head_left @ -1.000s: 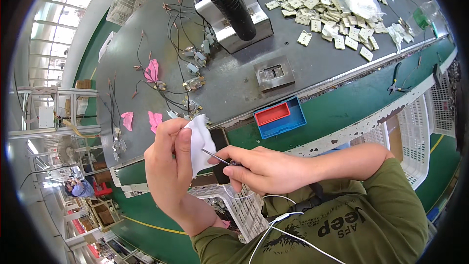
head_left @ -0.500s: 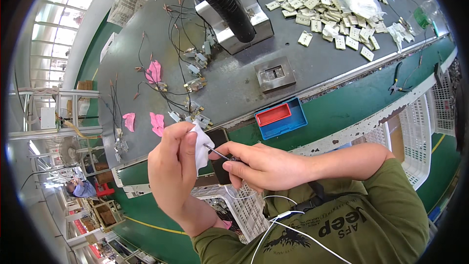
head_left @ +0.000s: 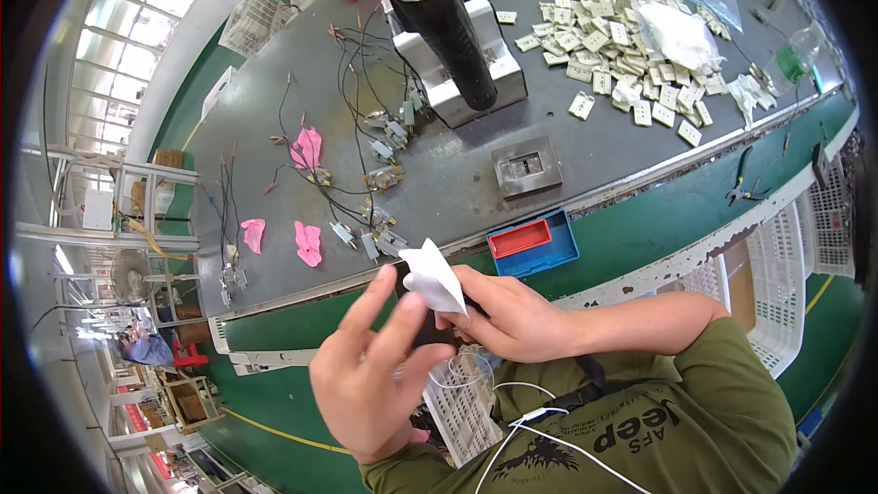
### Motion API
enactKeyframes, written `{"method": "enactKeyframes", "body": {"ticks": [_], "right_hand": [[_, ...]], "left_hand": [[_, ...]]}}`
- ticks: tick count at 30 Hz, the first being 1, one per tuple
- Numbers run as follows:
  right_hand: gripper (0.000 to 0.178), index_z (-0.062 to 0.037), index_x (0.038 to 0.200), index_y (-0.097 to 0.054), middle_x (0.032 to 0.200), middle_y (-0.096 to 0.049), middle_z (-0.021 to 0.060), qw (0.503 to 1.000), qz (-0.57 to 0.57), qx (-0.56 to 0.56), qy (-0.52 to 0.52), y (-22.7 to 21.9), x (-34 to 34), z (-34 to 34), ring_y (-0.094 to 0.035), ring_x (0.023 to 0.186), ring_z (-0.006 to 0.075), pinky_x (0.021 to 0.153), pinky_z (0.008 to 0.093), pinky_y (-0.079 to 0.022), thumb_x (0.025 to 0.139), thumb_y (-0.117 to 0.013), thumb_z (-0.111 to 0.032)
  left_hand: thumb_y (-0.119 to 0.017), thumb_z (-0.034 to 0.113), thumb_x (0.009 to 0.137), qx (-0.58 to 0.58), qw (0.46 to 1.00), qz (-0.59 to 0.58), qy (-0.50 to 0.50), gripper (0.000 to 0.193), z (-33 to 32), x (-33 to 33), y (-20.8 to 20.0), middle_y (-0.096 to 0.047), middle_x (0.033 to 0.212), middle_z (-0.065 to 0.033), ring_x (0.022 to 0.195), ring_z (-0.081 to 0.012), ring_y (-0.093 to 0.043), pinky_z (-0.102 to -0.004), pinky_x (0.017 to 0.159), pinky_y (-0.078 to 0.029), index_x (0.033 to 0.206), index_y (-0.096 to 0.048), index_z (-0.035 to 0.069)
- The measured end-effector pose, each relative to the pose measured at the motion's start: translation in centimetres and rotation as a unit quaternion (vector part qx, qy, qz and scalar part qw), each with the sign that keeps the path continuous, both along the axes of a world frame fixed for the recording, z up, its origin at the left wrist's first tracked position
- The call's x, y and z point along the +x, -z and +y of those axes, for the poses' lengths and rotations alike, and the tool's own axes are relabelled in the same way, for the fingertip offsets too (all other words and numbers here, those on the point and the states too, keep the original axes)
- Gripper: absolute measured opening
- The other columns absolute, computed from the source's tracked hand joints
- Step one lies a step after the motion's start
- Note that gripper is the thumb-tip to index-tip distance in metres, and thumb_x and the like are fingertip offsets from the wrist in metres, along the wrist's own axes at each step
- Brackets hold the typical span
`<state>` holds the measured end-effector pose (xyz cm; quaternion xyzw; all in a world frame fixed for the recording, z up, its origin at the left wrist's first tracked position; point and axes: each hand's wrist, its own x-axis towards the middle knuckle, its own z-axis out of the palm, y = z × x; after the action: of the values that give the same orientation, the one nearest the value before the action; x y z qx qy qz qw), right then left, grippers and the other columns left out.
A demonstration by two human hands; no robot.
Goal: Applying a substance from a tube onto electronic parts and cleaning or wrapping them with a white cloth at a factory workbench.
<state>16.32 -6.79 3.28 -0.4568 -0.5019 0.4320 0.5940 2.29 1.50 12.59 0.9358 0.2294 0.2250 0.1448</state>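
My right hand (head_left: 512,316) is closed on a white cloth (head_left: 435,278), a thin folded piece that sticks up from its fingertips. The metal-shafted tool seen earlier in this hand is hidden now. Just left of the cloth, my left hand (head_left: 370,370) has its fingers spread, and nothing shows in it. Its fingertips come close to the cloth; whether they touch it I cannot tell. Behind the hands lies a dark flat object (head_left: 422,334), mostly covered. On the grey bench (head_left: 439,192) beyond are small metal-and-grey parts with black wires (head_left: 382,178).
A black cylindrical tool (head_left: 448,32) leans over a metal fixture (head_left: 508,73). Nearer sit a steel block (head_left: 528,167) and a blue tray (head_left: 565,242) with a red one (head_left: 519,238) inside. Cream plastic pieces (head_left: 599,37) are heaped at right. Pliers (head_left: 743,178) lie near the edge.
My left hand has let go of the white cloth, opened and moved lower. The cloth is now in my right hand, and the tool's shaft no longer shows. The view has shifted slightly.
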Motion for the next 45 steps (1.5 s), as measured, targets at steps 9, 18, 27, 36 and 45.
{"method": "enactKeyframes", "body": {"ticks": [9,18,27,36,45], "right_hand": [[0.031,-0.0009,0.121,-0.041,0.091,-0.062,0.0097,0.998,-0.055,0.009,0.013,0.3,-0.4,-0.3,-0.062,0.072,0.0182,0.065,0.0301,-0.05,0.09,-0.046,-0.004],[0.042,-0.001,0.124,-0.04,0.115,-0.052,0.0138,0.998,-0.055,0.013,0.027,0.7,0.6,-0.2,-0.052,0.104,0.0196,0.09,0.0336,-0.042,0.087,-0.058,-0.011],[0.026,-0.0036,0.106,-0.058,0.104,-0.061,0.0093,0.999,0.001,-0.018,-0.041,-2.1,3.1,1.5,-0.056,0.099,0.0151,0.086,0.0294,-0.043,0.082,-0.067,-0.01],[0.011,-0.0039,0.094,-0.048,0.105,-0.055,0.0111,0.995,0.089,0.044,-0.027,0.1,3.2,1.1,-0.052,0.096,0.0146,0.084,0.0298,-0.042,0.087,-0.056,-0.006],[0.026,-0.0048,0.104,-0.046,0.119,-0.046,0.0141,0.989,0.044,0.139,0.012,-1.4,3.1,1.6,-0.048,0.107,0.0195,0.09,0.0335,-0.04,0.084,-0.06,-0.011]], "left_hand": [[-0.069,0.004,0.075,-0.146,0.984,-0.099,0.011,0.018,2.7,1.2,1.8,-0.064,0.095,-0.0096,0.086,-0.0255,-0.06,-0.0332,0.076,-0.046,0.091,-0.064,0.003],[-0.071,0.005,0.07,-0.077,0.991,-0.101,0.031,0.015,3.5,0.9,2.9,-0.06,0.103,-0.0074,0.097,-0.0277,-0.055,-0.0372,0.083,-0.043,0.083,-0.064,0.006],[-0.073,0.006,0.068,-0.034,0.994,-0.083,0.056,0.016,2.9,0.7,3.3,-0.056,0.107,-0.0059,0.104,-0.0286,-0.053,-0.039,0.086,-0.042,0.082,-0.064,0.008],[-0.071,0.008,0.072,-0.092,0.987,-0.123,0.043,0.011,2.9,0.6,3.4,-0.055,0.106,-0.0075,0.104,-0.0292,-0.053,-0.039,0.088,-0.041,0.081,-0.064,0.008],[-0.071,0.007,0.072,-0.058,0.99,-0.114,0.058,0.012,2.7,1.0,3.0,-0.054,0.108,-0.0089,0.105,-0.03,-0.053,-0.0399,0.088,-0.042,0.081,-0.063,0.008]]}}
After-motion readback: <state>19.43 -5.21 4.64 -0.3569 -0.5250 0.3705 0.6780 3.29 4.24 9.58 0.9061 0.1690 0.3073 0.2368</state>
